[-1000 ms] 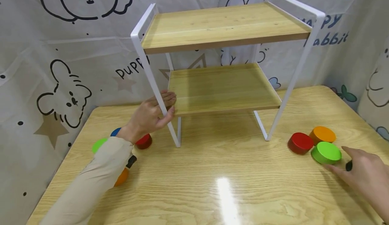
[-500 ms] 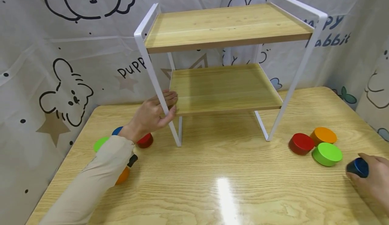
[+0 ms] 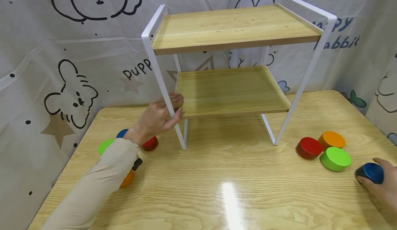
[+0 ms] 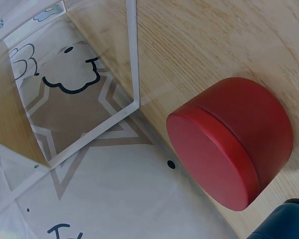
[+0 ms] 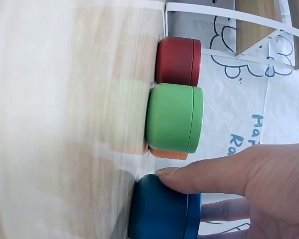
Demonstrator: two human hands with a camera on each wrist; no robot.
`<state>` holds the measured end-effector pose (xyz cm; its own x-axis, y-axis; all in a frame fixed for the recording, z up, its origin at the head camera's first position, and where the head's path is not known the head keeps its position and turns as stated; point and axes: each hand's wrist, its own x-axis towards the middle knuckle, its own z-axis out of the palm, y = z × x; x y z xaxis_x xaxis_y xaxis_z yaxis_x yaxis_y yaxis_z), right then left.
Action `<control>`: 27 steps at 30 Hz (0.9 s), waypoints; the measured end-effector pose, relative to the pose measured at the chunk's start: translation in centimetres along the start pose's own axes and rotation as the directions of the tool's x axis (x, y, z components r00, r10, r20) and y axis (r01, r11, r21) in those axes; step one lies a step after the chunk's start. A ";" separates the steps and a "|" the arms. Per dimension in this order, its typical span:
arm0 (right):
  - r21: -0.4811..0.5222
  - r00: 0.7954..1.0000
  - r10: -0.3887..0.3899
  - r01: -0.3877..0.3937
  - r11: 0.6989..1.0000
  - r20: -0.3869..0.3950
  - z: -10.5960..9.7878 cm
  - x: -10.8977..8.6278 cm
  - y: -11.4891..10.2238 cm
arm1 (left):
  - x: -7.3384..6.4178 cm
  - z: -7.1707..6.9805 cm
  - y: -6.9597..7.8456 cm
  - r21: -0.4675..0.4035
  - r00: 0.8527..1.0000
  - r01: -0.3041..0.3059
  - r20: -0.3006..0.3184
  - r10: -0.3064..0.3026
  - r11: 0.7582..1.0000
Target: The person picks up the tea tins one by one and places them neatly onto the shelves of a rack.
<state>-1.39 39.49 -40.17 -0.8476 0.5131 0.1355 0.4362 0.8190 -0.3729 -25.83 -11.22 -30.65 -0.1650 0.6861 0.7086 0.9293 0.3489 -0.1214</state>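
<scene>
A two-tier wooden shelf [image 3: 235,88] with a white metal frame stands on the table. My left hand [image 3: 159,116] is at its left front post, thumb in front of the post and fingers behind it along the lower board's edge. At the far right, my right hand [image 3: 386,183] holds a dark blue lidded jar [image 3: 370,173] between thumb and fingers. The right wrist view shows the thumb against the blue jar [image 5: 162,214], low on the table. Beside it stand a green jar [image 3: 336,159], a red jar [image 3: 309,148] and an orange jar [image 3: 332,139].
Left of the shelf, partly covered by my left arm, are another red jar [image 3: 150,143], a blue jar [image 3: 122,133], a green jar [image 3: 105,145] and an orange jar [image 3: 128,179]. A printed cloth [image 3: 118,92] hangs behind the table [image 3: 198,185].
My right hand has moved from beside the green jar rightward and down, and the blue jar now shows in its grasp. The left hand stays at the shelf post; the view shifts slightly.
</scene>
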 end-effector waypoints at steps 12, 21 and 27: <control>-0.054 0.999 0.040 -0.039 0.998 0.027 0.3 0.5 0.2 | -0.1 0.0 0.0 -0.009 1.000 -0.002 0.010 0.002 1.000; -0.067 1.000 0.018 -0.018 0.998 0.006 -0.6 0.9 -1.8 | -0.2 -0.1 -0.1 -0.005 1.000 -0.008 -0.001 0.008 1.000; -0.096 0.998 0.066 -0.067 0.993 -0.012 0.1 2.5 -1.0 | -0.2 0.0 -0.2 -0.003 1.000 -0.008 -0.004 0.008 1.000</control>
<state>-3.97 39.91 -39.53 -0.8132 0.5692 0.1214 0.5190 0.8036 -0.2913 -25.96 -11.42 -30.73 -0.1560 0.6866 0.7101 0.9316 0.3412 -0.1253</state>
